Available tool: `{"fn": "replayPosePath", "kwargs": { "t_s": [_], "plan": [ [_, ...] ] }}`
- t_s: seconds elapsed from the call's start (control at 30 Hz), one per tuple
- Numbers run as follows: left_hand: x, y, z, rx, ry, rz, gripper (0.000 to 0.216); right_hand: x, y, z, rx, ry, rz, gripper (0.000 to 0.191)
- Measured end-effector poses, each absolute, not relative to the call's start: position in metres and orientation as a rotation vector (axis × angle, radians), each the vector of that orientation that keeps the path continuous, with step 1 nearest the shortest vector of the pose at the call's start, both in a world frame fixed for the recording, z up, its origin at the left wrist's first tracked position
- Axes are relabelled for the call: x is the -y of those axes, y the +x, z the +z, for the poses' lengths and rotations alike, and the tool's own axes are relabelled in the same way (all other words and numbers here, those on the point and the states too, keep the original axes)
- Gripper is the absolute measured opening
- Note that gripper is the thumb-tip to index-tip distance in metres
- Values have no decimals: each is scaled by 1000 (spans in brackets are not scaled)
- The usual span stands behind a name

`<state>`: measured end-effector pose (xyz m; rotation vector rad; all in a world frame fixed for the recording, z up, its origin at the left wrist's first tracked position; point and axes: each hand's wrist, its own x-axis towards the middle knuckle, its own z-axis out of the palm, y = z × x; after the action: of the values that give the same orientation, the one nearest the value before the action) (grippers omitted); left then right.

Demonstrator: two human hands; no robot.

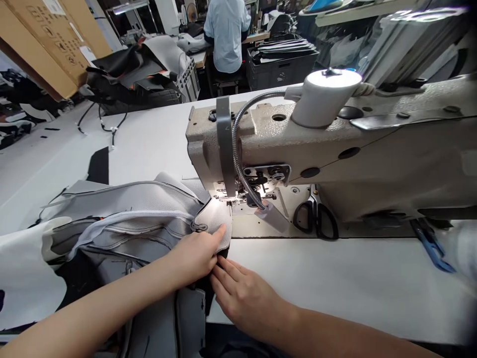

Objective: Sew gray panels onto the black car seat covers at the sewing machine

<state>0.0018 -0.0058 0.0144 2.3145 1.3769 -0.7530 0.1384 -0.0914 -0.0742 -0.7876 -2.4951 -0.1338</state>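
A grey fabric piece with dark seams and piping (141, 199) lies bunched on the table, one end under the sewing machine's (238, 191) lit needle area. My left hand (196, 253) presses that end down, its index finger stretched along the light grey flap (218, 219) and the other fingers curled into the cloth. Just below it, my right hand (248, 298) pinches the fabric's dark lower edge, fingers together; its thumb is hidden. Both hands stay close to each other, in front of the needle. A pair of black-handled scissors (316, 216) rests on the machine bed to the right.
Blue-handled snips (434, 248) lie at the far right under the machine arm. White material (26, 268) covers the left front. Behind stand a cardboard box (55, 44), stacked fabric pieces (130, 64), a grey crate (279, 69) and a seated person in light blue (226, 35).
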Motion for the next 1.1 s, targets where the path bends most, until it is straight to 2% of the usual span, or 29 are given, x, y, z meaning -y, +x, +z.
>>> {"fn": "replayPosePath", "kwargs": {
  "t_s": [0.17,0.43,0.7,0.93,1.03,1.1],
  "plan": [
    [-2,14,16,-1452,2369,-748,62,76,151,-72,2515,-813,-151,33],
    [-8,19,10,-1485,2439,-778,61,67,152,-80,2473,-852,-135,36],
    [-20,24,2,-1501,2585,-700,51,53,153,-73,2478,-900,-27,38],
    [-7,1,24,-1299,2682,-656,58,62,144,-67,2533,-735,209,33],
    [0,-12,34,-1394,2661,-732,69,63,144,-61,2538,-778,327,26],
    [6,-17,36,-1460,2588,-768,78,63,141,-59,2560,-829,413,29]
  ]
}}
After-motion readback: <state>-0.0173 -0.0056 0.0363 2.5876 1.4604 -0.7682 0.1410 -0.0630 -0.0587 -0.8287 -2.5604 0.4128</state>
